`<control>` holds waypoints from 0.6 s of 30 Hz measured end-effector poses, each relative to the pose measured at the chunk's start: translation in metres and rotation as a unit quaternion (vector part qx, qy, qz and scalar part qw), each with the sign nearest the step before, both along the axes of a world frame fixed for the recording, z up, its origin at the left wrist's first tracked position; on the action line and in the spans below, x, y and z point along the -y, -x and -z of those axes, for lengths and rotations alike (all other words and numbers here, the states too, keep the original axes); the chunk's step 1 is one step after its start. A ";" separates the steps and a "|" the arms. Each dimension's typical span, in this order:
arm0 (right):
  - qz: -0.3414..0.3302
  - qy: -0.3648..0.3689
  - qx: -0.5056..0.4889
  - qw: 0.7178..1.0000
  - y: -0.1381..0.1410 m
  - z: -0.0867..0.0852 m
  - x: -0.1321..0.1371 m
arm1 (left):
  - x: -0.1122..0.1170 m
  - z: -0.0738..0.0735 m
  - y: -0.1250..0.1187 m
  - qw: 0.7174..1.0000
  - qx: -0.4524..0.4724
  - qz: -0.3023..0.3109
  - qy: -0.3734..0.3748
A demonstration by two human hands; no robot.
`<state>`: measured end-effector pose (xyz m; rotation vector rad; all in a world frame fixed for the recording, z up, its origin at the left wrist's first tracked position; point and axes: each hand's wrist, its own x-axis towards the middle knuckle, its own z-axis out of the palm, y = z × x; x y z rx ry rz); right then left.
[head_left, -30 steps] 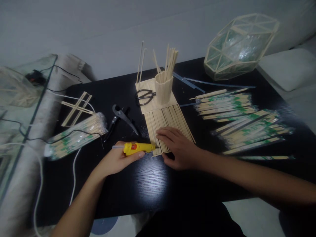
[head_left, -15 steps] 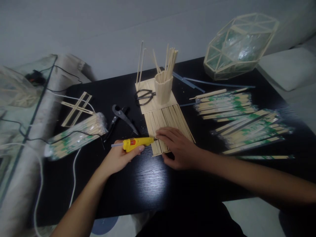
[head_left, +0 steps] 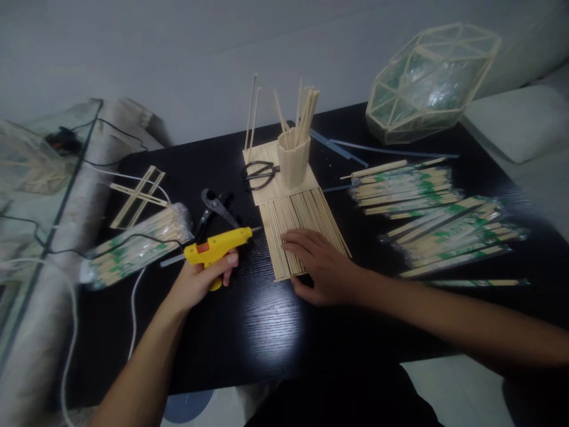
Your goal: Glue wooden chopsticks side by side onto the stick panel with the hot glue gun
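My left hand point(head_left: 202, 279) is wrapped round the handle of a yellow hot glue gun point(head_left: 217, 246). Its nozzle points right, toward a flat panel of wooden sticks point(head_left: 293, 213) laid side by side, but stays apart from it. A glue stick point(head_left: 172, 260) pokes out of the gun's back. On the near right part of the panel rests my right hand point(head_left: 320, 264), fingers stretched over the sticks. Behind the panel, a stick-built cup point(head_left: 294, 163) full of upright chopsticks point(head_left: 307, 112) stands on a pale wooden board point(head_left: 267, 190) beside black-handled scissors point(head_left: 260, 175).
Dark pliers point(head_left: 217, 207) lie behind the glue gun. At the left are a wrapped chopstick bundle point(head_left: 137, 246), a small stick frame point(head_left: 140, 198) and a white cable point(head_left: 133, 308). Packaged chopsticks point(head_left: 448, 237) lie at the right, below a faceted stick-framed shape point(head_left: 431, 89).
My left hand has drawn the glue gun left and away from the panel, its nozzle now tilted slightly upward. My right hand has stayed in place on the sticks.
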<state>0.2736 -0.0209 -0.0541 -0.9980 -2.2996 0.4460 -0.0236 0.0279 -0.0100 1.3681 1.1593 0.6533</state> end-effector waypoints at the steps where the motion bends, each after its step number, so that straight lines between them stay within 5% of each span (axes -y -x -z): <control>1: 0.000 -0.003 0.000 1.000 0.000 0.000 0.000 | 0.001 0.001 -0.003 1.000 0.016 -0.007 0.003; 9: 0.003 -0.004 -0.004 1.000 0.000 -0.001 0.001 | 0.017 0.008 -0.030 1.000 0.013 0.000 0.013; 18: -0.003 0.012 -0.005 1.000 0.000 -0.002 0.000 | 0.021 0.013 -0.032 0.998 0.035 0.026 0.041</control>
